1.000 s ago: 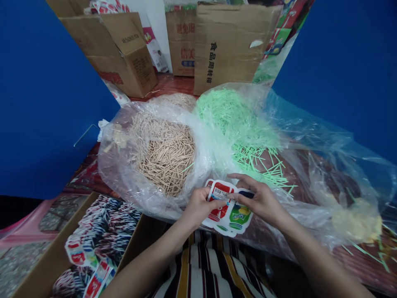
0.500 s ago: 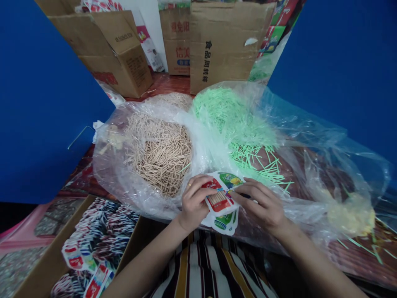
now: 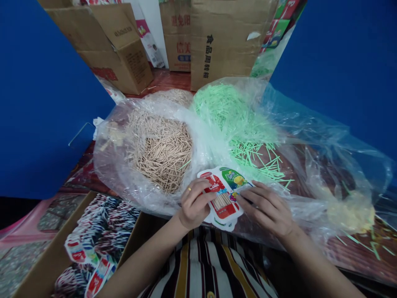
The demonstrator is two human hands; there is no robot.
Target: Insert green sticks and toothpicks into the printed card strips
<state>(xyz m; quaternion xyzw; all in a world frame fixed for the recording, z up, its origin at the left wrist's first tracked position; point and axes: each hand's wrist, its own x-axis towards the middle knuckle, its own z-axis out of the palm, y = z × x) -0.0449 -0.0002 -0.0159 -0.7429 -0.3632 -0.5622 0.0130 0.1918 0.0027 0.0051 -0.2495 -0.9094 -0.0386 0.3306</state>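
Observation:
A printed Cola and Sprite candy-stick packet [image 3: 228, 210] lies face up between my hands, close to my lap. Brown sticks show in its red Cola half; the green half is partly covered by fingers. Beneath it the edge of a second packet [image 3: 226, 226] peeks out. My left hand [image 3: 196, 203] grips the left side, thumb and fingers closed over the Cola half. My right hand [image 3: 266, 205] has its fingers bent over the right side; its thumb is hidden. Just beyond are brown sticks [image 3: 166, 159] and green sticks [image 3: 257, 159] in clear plastic bags.
At lower left, a cardboard box [image 3: 46, 269] holds rows of packets [image 3: 102, 231]. Cartons [image 3: 229, 45] stand at the back of the table. Blue panels [image 3: 347, 54] flank both sides. A few loose green sticks [image 3: 374, 249] lie at the right edge.
The packet has shifted slightly and lies squarer over the one beneath, which now shows less. My right hand has moved a little right and down, uncovering more of the printed face.

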